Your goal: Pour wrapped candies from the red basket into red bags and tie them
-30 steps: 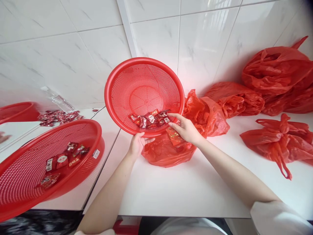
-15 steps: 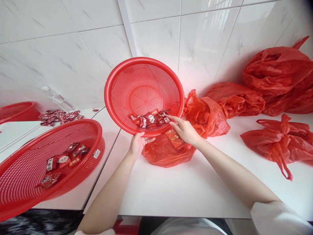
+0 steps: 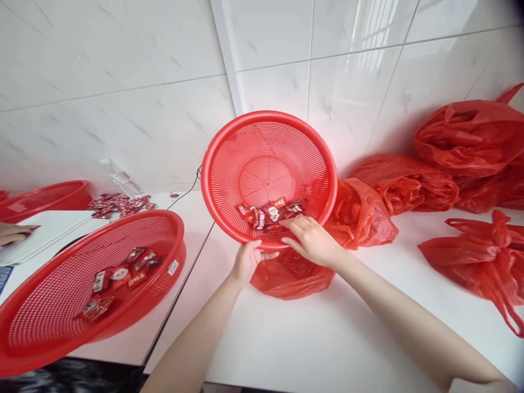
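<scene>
A red plastic mesh basket (image 3: 268,134) is tilted toward me, with several small red wrapped packets (image 3: 272,213) gathered at its lower side. My left hand (image 3: 248,263) grips the basket's lower rim, thumb at the edge and fingers underneath. Over the same rim reaches my right hand (image 3: 313,240), its fingers stretched onto the packets and the thumb apart; nothing is clearly held. Below the basket an opened red plastic bag (image 3: 292,284) lies on the table, and packets show faintly inside it. Part of the bag is hidden behind my right hand.
To the left, a second red mesh basket (image 3: 179,240) holds several packets. Behind it are a pile of small red packets (image 3: 120,204) and a clear bottle (image 3: 125,177). Another person's hand (image 3: 14,233) is at the left edge. Filled red bags (image 3: 470,142) line the right side.
My right hand has moved farther over the rim onto the packets. A gold-printed packet seen under it before now shows only dimly in the bag. Another person's hand has appeared at left.
</scene>
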`<state>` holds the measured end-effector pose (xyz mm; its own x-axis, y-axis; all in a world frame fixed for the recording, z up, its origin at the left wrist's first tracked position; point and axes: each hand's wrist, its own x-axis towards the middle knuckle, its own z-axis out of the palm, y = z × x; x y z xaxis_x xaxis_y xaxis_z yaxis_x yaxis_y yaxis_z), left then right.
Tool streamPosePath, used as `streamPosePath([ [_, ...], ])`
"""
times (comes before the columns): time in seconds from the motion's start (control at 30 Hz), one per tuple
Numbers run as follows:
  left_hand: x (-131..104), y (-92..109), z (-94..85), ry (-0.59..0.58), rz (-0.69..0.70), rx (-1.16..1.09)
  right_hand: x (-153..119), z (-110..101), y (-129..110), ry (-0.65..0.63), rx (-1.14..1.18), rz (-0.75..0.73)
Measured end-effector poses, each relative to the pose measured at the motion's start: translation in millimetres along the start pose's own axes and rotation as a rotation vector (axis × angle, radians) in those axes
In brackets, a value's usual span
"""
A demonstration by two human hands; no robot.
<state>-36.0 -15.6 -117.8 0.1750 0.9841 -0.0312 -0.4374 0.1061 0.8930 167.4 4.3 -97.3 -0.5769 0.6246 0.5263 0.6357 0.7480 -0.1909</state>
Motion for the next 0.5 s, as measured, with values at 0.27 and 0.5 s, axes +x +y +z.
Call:
streamPosePath([
  [0.27, -1.4, -3.1, -0.6, -0.034, -0.053, -0.036, -1.5, 5.1, -3.5, -0.094, 0.03, -0.048],
  [0.5, 7.2, -0.5, -9.5, 0.02, -0.033, -0.044, 3.8, -21.1, 0.9, 0.058, 0.501, 0.126],
])
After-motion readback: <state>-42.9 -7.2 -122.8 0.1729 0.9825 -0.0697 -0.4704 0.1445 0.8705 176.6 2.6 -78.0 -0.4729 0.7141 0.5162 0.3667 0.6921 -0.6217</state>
